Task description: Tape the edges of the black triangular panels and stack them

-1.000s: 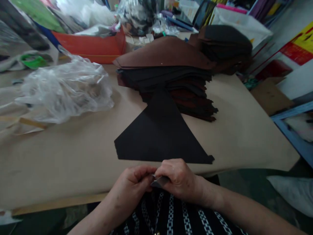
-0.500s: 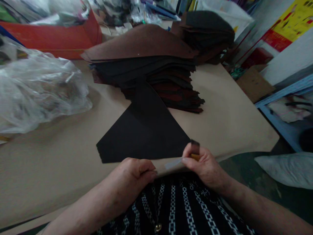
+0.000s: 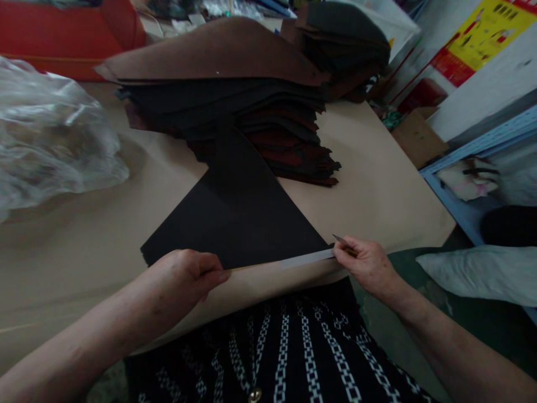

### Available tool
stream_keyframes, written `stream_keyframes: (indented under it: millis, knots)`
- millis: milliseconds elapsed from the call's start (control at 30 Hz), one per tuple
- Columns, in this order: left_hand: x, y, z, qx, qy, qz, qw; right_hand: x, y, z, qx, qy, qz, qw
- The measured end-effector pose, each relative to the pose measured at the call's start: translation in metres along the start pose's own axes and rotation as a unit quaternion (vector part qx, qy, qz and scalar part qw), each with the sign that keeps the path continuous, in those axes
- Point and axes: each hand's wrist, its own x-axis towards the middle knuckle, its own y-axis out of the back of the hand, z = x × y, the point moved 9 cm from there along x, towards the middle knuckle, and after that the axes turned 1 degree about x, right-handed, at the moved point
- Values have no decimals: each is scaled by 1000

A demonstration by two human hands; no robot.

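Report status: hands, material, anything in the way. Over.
Left hand and right hand pinching, pale strip taut between. Small pointed item also in right hand. Black piece just beyond strip; plastic bag off left.

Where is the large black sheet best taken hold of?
Probably pinch the large black sheet by its left corner, coming from the left: that corner points outward across the table, away from the stacked sheets, whereas the pale strip crowds the near right edge.
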Motion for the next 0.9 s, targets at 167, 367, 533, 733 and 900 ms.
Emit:
stream_keyframes:
  millis: [167, 367, 533, 733, 900]
  knots:
    - [6, 7, 2, 29, 0, 11, 1000, -4, 0, 2, -65, 19, 17, 998]
    - [13, 10, 2, 59, -2, 18, 998, -4, 0, -1, -92, 19, 23, 995]
    - [17, 7, -2, 69, -6, 20, 997, -5, 1, -1, -103, 21, 19, 994]
    - [18, 7, -2, 80, -22, 26, 996, -5, -6, -6, -178, 21, -10, 984]
    - [17, 9, 0, 89, -4, 32, 996, -3, -1, -2, -283, -2, -13, 959]
